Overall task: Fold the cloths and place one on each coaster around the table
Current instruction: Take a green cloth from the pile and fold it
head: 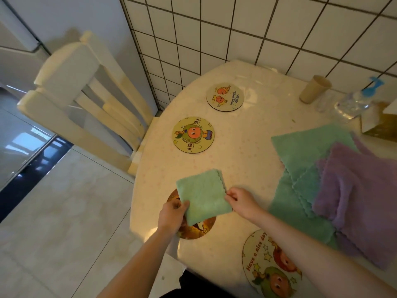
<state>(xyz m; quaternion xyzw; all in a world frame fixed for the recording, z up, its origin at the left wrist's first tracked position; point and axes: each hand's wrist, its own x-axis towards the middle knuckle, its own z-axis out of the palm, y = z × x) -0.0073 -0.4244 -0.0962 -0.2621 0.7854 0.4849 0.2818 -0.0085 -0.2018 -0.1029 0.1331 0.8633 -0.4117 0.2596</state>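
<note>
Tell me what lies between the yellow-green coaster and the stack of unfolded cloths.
In the head view, nothing: only bare tabletop separates the yellow-green coaster from the stack of unfolded cloths. The folded green cloth sits nearer, held by both hands.

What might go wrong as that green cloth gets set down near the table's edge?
The folded green cloth is pinched only at its sides by the left hand and right hand, so it could unfold on release. The coaster beneath it sits close to the table edge, so a nudge may push it off. The right forearm also lies near the unfolded cloth pile and could drag it.
</note>
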